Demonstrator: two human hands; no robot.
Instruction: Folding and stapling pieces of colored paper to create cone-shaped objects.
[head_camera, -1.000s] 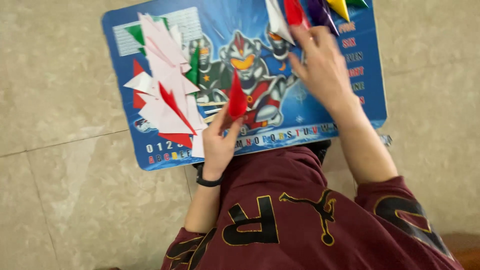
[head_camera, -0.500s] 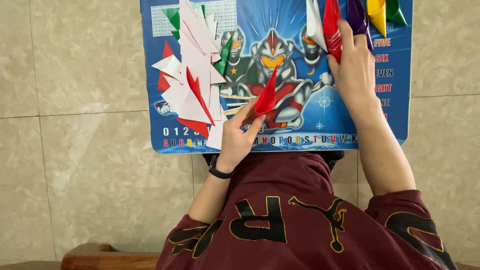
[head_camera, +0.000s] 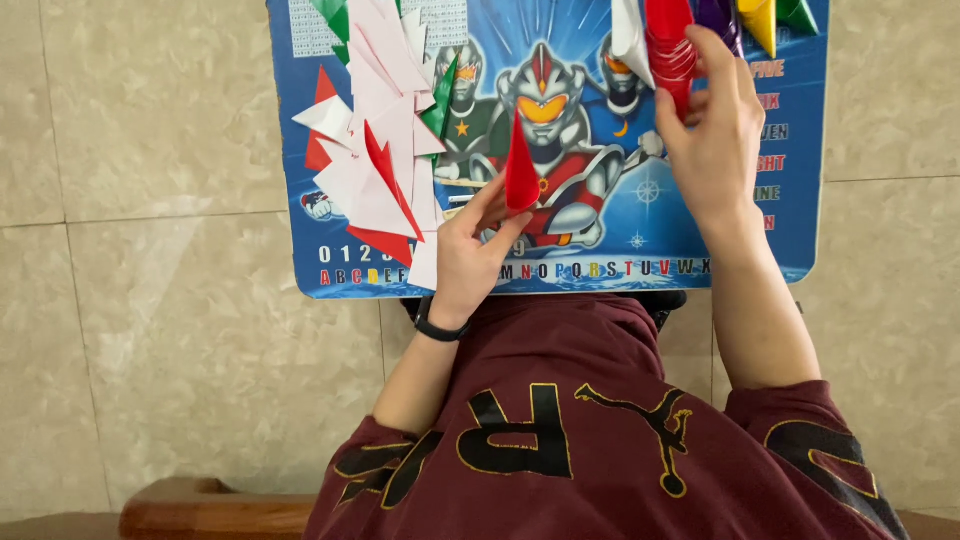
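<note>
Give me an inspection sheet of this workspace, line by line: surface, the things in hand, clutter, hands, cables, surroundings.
Surface: blue printed board with cartoon figures, lying over the person's lap.
Things in hand: red folded paper piece pinched upright in the left hand; red stack of nested pieces at the right hand's fingertips.
Clutter: pile of white, red and green folded pieces on the board's left part; white, purple, yellow and green pieces along the top edge.
Hands: left closed on the red piece, black band on the wrist; right touching the red stack, grip unclear.
Cables: nothing seen.
Surroundings: beige tiled floor; wooden edge at bottom left.
</note>
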